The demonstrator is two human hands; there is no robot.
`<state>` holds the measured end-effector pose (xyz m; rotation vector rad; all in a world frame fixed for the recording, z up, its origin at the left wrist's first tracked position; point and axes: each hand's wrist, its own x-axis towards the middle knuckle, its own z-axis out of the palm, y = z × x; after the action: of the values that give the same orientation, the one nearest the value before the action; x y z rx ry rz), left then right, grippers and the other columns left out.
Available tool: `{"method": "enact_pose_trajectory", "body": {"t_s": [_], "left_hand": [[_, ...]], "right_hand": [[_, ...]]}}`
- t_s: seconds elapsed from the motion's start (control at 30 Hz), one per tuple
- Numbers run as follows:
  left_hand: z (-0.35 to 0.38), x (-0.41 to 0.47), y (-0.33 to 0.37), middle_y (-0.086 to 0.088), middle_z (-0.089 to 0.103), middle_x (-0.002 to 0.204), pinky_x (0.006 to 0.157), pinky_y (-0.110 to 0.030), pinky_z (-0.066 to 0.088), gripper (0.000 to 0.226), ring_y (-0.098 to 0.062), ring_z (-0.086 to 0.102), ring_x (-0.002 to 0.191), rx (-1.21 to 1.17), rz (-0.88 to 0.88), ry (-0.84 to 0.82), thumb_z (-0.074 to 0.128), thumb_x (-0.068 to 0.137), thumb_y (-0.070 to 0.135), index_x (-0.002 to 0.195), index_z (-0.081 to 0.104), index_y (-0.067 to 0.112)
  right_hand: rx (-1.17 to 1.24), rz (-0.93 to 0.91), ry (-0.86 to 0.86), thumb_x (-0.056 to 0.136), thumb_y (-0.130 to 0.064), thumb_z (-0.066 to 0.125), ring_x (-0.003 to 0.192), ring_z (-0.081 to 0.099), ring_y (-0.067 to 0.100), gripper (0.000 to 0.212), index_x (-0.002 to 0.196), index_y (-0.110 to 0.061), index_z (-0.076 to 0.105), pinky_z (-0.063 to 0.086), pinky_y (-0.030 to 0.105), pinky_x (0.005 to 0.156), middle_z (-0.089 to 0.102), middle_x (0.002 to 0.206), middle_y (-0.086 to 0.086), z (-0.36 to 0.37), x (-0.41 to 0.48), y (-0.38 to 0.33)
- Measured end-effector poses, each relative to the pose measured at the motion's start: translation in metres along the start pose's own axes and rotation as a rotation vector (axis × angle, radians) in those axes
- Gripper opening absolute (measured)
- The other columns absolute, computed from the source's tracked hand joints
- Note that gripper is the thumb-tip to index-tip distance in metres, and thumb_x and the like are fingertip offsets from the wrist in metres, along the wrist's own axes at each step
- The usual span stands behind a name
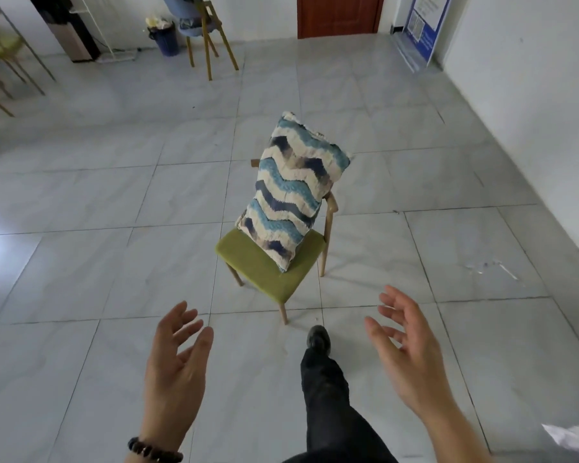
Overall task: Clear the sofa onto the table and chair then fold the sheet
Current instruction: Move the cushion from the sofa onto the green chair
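A cushion with blue, navy and cream zigzag stripes stands tilted on a wooden chair with a green seat, leaning against its backrest. My left hand and my right hand hover in front of the chair, palms facing each other, fingers spread and holding nothing. Both hands are apart from the chair and the cushion. The sofa, the table and the sheet are out of view.
My leg and shoe step forward just in front of the chair. A second wooden chair with cushions and a blue waste bin stand far back. Chairs stand at far left. White cloth shows at bottom right.
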<state>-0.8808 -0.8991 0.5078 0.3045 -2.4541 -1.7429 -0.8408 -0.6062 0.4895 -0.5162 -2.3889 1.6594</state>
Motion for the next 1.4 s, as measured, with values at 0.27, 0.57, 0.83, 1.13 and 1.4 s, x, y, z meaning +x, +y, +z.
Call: {"method": "enact_pose_trajectory", "body": {"t_s": [0.27, 0.57, 0.83, 1.13, 1.4], "left_hand": [[0.077, 0.217, 0.055, 0.015, 0.060, 0.119, 0.078, -0.019, 0.045, 0.043, 0.007, 0.059, 0.105, 0.034, 0.008, 0.019, 0.062, 0.091, 0.014, 0.125, 0.047, 0.034], [0.128, 0.397, 0.056, 0.013, 0.060, 0.119, 0.077, -0.016, 0.046, 0.042, 0.004, 0.059, 0.106, 0.031, -0.031, -0.109, 0.062, 0.091, 0.011, 0.126, 0.047, 0.028], [0.178, 0.557, 0.018, 0.011, 0.059, 0.120, 0.079, -0.019, 0.047, 0.037, 0.000, 0.059, 0.108, 0.039, -0.017, -0.361, 0.062, 0.093, 0.020, 0.126, 0.049, 0.028], [0.307, 0.652, -0.068, -0.005, 0.028, 0.153, 0.110, -0.045, 0.034, 0.080, -0.019, 0.030, 0.139, 0.324, -0.134, -0.681, 0.050, 0.087, 0.064, 0.149, 0.021, 0.023], [0.363, 0.655, -0.100, -0.003, 0.029, 0.149, 0.115, -0.046, 0.025, 0.094, -0.023, 0.027, 0.139, 0.400, -0.306, -0.648, 0.047, 0.081, 0.074, 0.153, 0.018, 0.020]], "right_hand": [[-0.082, -0.036, -0.083, 0.091, -0.033, 0.065, 0.116, 0.050, -0.007, 0.049, 0.134, -0.041, 0.043, 0.045, 0.014, 0.085, 0.051, 0.131, -0.020, 0.056, 0.246, -0.038], [-0.163, -0.010, -0.063, 0.091, -0.041, 0.063, 0.118, 0.050, -0.005, 0.053, 0.139, -0.033, 0.043, 0.047, 0.015, 0.087, 0.049, 0.131, -0.019, 0.123, 0.407, -0.066], [-0.160, 0.232, 0.237, 0.092, -0.034, 0.065, 0.115, 0.053, -0.005, 0.049, 0.137, -0.033, 0.046, 0.048, 0.021, 0.089, 0.054, 0.130, -0.014, 0.171, 0.462, -0.058], [-0.526, 0.471, 0.190, 0.078, -0.064, 0.068, 0.150, -0.006, 0.032, 0.105, 0.156, -0.028, 0.007, 0.009, 0.057, 0.119, -0.006, 0.163, 0.014, 0.224, 0.548, 0.011], [-0.898, 0.220, -0.132, 0.064, -0.090, 0.052, 0.150, 0.006, 0.037, 0.131, 0.157, -0.020, -0.009, -0.002, 0.051, 0.120, 0.006, 0.163, 0.018, 0.253, 0.632, 0.058]]}}
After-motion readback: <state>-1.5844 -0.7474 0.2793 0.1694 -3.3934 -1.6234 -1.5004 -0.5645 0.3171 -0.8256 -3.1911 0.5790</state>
